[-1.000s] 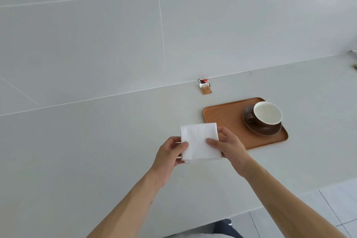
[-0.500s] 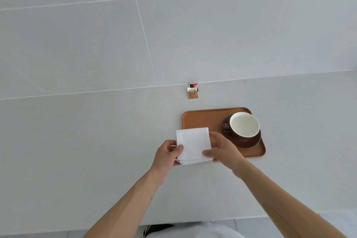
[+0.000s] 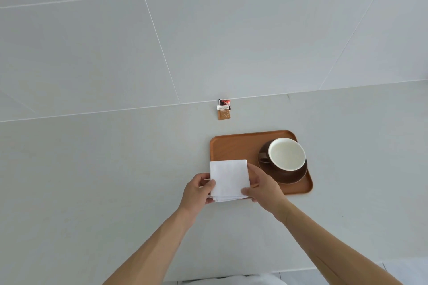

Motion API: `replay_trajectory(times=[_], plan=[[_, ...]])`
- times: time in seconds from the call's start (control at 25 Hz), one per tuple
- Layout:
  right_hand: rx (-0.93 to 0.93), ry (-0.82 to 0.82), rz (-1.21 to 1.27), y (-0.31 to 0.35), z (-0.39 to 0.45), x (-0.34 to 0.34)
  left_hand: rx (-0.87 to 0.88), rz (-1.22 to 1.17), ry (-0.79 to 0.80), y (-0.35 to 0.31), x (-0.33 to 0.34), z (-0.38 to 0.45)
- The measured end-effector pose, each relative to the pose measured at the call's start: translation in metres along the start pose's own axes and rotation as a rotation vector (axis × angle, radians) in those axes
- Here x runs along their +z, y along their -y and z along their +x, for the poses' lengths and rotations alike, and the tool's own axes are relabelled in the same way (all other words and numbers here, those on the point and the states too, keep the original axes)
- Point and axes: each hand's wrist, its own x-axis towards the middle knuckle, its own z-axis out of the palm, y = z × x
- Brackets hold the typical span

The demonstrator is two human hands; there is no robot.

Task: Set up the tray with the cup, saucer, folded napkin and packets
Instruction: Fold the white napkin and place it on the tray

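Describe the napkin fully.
The napkin is plain white, paper-like, folded into a square; layered edges show along its near side. The left hand pinches its left edge and the right hand its right. It overlaps the near-left corner of the tray; whether it touches cannot be told.

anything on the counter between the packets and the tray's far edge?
Nothing: in the head view, bare grey counter separates the packets from the far rim of the tray. The cup sits further right, on the tray.
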Motion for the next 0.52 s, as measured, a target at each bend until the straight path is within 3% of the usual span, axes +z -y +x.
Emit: replay_trajectory(times=[0.28, 0.52], plan=[[0.009, -0.022, -0.111, -0.002, 0.026, -0.003, -0.006, 0.077, 0.014, 0.002, 0.006, 0.028], [0.056, -0.082, -0.214, -0.010, 0.039, -0.001, 0.114, 0.411, -0.072, 0.005, 0.017, 0.040]])
